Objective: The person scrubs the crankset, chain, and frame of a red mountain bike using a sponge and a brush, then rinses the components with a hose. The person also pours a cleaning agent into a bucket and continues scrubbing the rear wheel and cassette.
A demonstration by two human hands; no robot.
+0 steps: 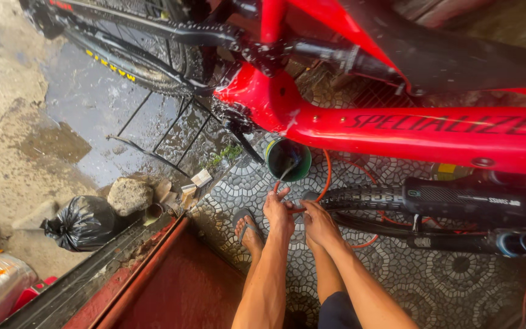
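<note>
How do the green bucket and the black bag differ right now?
The green bucket is rigid, round and open at the top; the black bag is soft, crumpled and tied shut. The green bucket stands on the patterned tiles under the red bike frame, just beyond the left hand and right hand; the black bag lies on wet concrete beside a rock. Both sit on wet ground.

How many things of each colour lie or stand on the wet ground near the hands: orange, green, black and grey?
Orange: 1, thin orange hose
Green: 1, round green plastic bucket
Black: 1, tied black plastic bag
Grey: 1, rough grey stone
Total: 4
The left hand and right hand meet at the hose.
</note>
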